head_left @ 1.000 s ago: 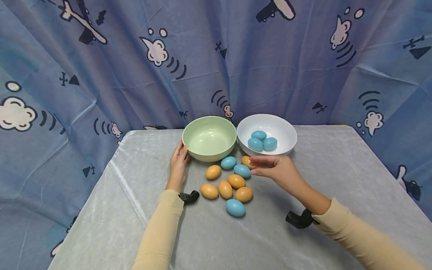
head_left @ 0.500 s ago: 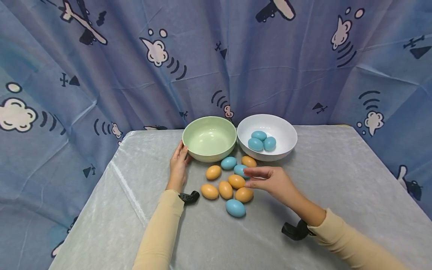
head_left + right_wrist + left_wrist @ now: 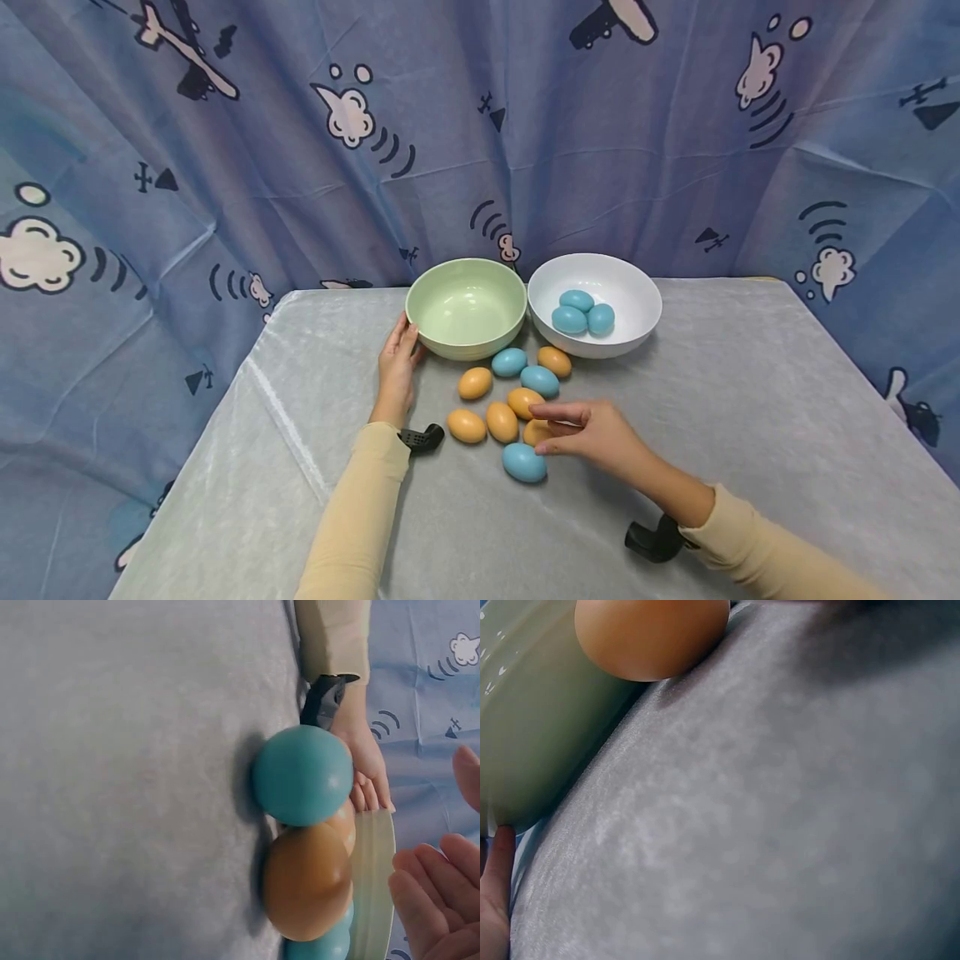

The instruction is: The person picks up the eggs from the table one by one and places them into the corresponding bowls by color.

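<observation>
Against the left side of a green bowl (image 3: pixel 457 346) rests my left hand (image 3: pixel 395 371), its fingers lying fairly straight along the wall. The left wrist view shows a fingertip touching that bowl low down. My right hand (image 3: pixel 596 433) hovers among loose eggs, thumb and fingers apart and nothing between them. Its fingertips overlap an orange egg (image 3: pixel 537 432) in the head view, close to the nearest blue egg (image 3: pixel 524 462). In the right wrist view, the right-hand fingers (image 3: pixel 431 892) are spread beside a blue egg (image 3: pixel 302 776) and an orange egg (image 3: pixel 307 885).
A white bowl (image 3: pixel 637 321) holding three blue eggs (image 3: pixel 570 320) stands right beside the green bowl, which has nothing in it. Several orange and blue eggs (image 3: pixel 539 381) lie in front of both bowls on the grey cloth-covered table (image 3: pixel 750 392). A patterned blue curtain (image 3: pixel 435 150) hangs behind.
My right hand has come down and toward me, from beside the white bowl's front to the nearest eggs. The left hand, the bowls and the loose eggs keep their places.
</observation>
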### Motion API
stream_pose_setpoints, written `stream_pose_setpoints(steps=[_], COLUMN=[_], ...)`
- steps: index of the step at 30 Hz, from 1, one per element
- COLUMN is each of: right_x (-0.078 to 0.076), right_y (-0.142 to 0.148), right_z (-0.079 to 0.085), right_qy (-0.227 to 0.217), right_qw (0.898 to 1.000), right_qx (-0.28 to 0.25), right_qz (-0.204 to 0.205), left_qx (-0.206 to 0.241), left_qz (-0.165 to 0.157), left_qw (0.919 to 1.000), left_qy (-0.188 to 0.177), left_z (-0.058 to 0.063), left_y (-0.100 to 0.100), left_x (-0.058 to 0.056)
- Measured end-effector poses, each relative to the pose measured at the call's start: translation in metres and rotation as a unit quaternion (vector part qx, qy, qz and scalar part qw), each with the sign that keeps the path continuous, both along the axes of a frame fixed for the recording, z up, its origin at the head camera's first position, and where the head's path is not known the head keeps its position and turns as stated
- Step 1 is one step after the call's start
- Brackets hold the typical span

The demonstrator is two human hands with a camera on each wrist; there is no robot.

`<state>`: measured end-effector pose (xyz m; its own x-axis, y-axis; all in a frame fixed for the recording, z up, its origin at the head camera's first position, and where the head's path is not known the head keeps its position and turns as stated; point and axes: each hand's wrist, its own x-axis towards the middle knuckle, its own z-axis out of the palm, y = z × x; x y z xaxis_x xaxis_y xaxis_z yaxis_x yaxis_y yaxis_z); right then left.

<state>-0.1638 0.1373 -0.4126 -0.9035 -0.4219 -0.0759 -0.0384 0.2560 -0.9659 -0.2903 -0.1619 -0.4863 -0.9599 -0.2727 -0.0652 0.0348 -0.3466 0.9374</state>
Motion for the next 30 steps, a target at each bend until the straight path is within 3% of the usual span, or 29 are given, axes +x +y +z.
stream_pose_setpoints(steps=[13,25,30], right_x=[0.009,0.015,0.015], right_y=[-0.002,-0.005,-0.006], right_z=[-0.011,-0.016,-0.019], right_qy=[-0.021,0.019,0.028], right_qw=[1.000,0.999,0.999], right_qx=[0.004,0.025,0.028], right_qz=[0.007,0.016,0.021], left_qx=[0.002,-0.001,0.003], left_qz=[-0.002,-0.007,-0.019], left_qw=[1.0000,1.0000,0.9998], left_qy=[0.006,0.006,-0.002], left_z=[0.001,0.000,0.013], left_y=[0.000,0.000,0.001], left_x=[-0.001,-0.002,0.008])
